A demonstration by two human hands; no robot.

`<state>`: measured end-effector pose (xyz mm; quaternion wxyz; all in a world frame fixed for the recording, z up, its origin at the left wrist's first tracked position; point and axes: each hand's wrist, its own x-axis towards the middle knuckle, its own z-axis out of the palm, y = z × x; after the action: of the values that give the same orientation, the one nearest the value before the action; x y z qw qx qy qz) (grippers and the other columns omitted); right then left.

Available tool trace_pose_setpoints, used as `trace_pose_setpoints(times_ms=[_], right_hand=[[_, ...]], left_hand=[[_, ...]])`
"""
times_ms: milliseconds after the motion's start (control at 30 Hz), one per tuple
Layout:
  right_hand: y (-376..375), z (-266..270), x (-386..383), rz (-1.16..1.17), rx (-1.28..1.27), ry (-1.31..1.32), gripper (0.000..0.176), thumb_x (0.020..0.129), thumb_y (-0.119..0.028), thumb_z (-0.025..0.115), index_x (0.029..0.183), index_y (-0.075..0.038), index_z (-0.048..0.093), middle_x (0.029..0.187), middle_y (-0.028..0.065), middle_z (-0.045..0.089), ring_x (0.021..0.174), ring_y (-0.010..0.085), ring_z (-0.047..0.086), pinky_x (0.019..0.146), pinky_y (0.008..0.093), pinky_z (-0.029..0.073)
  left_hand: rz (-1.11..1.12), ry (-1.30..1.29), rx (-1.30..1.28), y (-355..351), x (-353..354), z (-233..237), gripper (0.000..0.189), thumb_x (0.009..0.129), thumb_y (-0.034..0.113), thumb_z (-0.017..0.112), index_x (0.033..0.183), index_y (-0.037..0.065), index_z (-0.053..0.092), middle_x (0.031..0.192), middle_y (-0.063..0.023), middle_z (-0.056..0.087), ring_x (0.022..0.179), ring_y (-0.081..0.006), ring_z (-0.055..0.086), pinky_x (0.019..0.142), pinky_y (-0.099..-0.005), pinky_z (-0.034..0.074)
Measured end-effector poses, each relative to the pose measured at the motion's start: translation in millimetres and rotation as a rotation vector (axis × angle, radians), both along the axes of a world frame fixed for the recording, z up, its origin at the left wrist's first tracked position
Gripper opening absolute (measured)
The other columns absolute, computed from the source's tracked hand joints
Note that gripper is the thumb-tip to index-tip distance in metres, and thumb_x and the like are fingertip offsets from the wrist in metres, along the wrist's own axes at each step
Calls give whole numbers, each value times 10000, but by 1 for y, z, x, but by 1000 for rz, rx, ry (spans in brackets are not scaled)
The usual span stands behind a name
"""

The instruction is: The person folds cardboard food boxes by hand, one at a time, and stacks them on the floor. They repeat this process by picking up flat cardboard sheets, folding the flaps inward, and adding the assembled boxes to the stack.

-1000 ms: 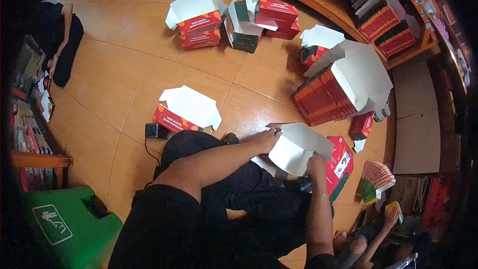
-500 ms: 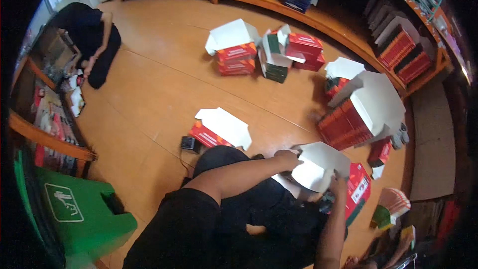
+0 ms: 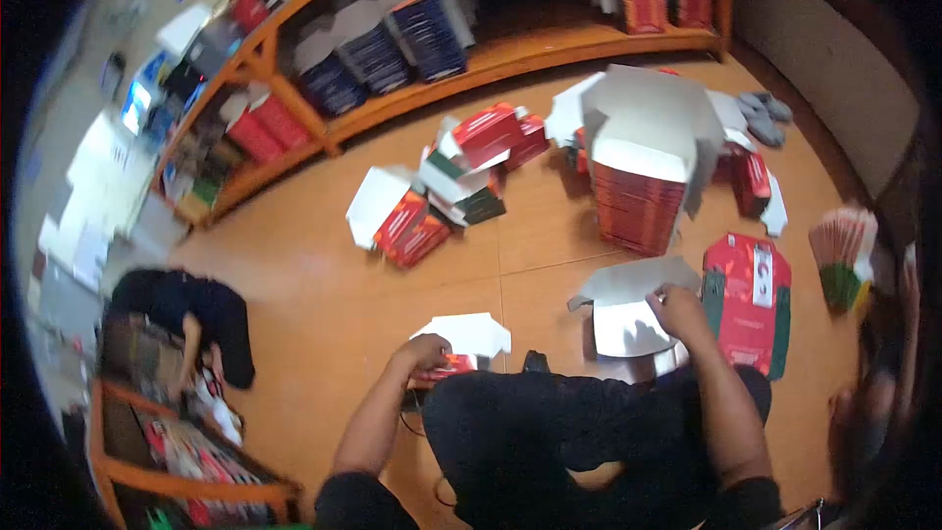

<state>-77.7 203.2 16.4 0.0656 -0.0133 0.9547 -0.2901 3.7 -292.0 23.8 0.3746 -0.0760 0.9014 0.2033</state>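
On the floor to the left of my knees, my left hand [image 3: 428, 355] has its fingers bent over a small red carton [image 3: 457, 363] with white flaps spread open. My right hand [image 3: 675, 312] is closed at the right edge of another open carton [image 3: 628, 331], whose white inside faces up. Its fingertips are partly blurred against the white card. Just right of this carton lies a flat red and green carton blank [image 3: 746, 309] with a white label. My legs in black trousers are between my arms.
A tall stack of red cartons [image 3: 643, 201] stands ahead, with loose red cartons [image 3: 410, 228] to its left. Folded striped cartons [image 3: 844, 260] lie at the right. A wooden shelf [image 3: 530, 64] runs along the back. Another person [image 3: 186, 319] crouches at the left by a low rack.
My left hand has left the white-lined carton and gone left to the small red carton. My right hand stays at the white-lined carton. The view has turned, and the green bin has nearly gone from sight.
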Motion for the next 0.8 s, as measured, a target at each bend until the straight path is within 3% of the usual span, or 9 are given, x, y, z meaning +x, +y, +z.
trace_pose_setpoints(times_ms=[133, 167, 267, 300, 333, 467, 600, 767, 800], right_hand=[[-12, 17, 10, 170, -168, 75, 295, 927, -325, 593, 1006, -62, 701, 879, 218, 691, 837, 344, 680, 767, 448, 532], [-17, 20, 11, 179, -155, 71, 295, 927, -325, 593, 1006, -62, 701, 879, 218, 691, 837, 344, 680, 767, 448, 532], [-30, 22, 21, 350, -489, -67, 295, 940, -320, 602, 1054, -60, 680, 858, 161, 699, 751, 263, 670, 697, 365, 537], [-33, 24, 24, 394, -664, -220, 377, 945, -337, 606, 1214, -76, 572, 1048, 135, 641, 825, 238, 655, 711, 337, 542], [-35, 25, 27, 428, -838, -377, 520, 951, -355, 610, 1374, -91, 464, 1238, 108, 583, 900, 214, 639, 725, 309, 547], [-41, 28, 39, 410, -1369, -408, 826, 952, -428, 595, 1542, -170, 78, 1465, 159, 311, 1219, 251, 489, 872, 391, 536], [-36, 26, 36, -29, -1556, -312, 688, 959, -344, 585, 1493, -115, 216, 1371, 139, 436, 1187, 243, 524, 939, 376, 490], [-24, 37, 26, -134, -1510, -469, 624, 929, -260, 609, 1415, 7, 325, 1307, 136, 490, 1196, 219, 512, 993, 374, 439], [-24, 26, 20, -185, -1555, -440, 671, 923, -259, 615, 1441, 15, 287, 1300, 139, 493, 1191, 224, 516, 997, 374, 435]], left_hand=[[386, 409, 133, 41, 0, 74, 140, 836, 117, 723, 905, 11, 661, 696, -110, 659, 534, -139, 627, 540, -321, 495], [367, 608, 240, 41, 2, 67, 104, 879, 80, 687, 892, -2, 625, 692, -65, 605, 572, -119, 598, 475, -300, 469], [48, 1150, 37, 115, 10, 108, 126, 850, 91, 694, 948, 19, 659, 806, -98, 648, 717, -219, 652, 634, -334, 521], [-11, 1280, 66, 138, 13, 111, 149, 836, 92, 696, 970, 32, 670, 851, -99, 658, 767, -256, 663, 678, -348, 531], [-59, 1221, 59, 159, 20, 113, 162, 823, 82, 694, 982, 53, 677, 888, -85, 657, 790, -256, 668, 676, -351, 538], [-239, 1120, 104, 223, 32, 97, 203, 800, 60, 684, 996, 114, 692, 978, -52, 644, 797, -223, 679, 660, -347, 553], [-343, 1114, 188, 251, 32, 84, 221, 794, 57, 692, 993, 152, 696, 977, -27, 638, 763, -203, 682, 639, -332, 558], [-410, 1090, 289, 253, 30, 103, 156, 842, 50, 672, 990, 102, 673, 962, -38, 654, 723, -190, 679, 617, -308, 555], [-288, 1035, 525, 244, 26, 111, 138, 874, 59, 658, 1011, 74, 656, 954, -60, 660, 707, -174, 670, 593, -291, 546]])
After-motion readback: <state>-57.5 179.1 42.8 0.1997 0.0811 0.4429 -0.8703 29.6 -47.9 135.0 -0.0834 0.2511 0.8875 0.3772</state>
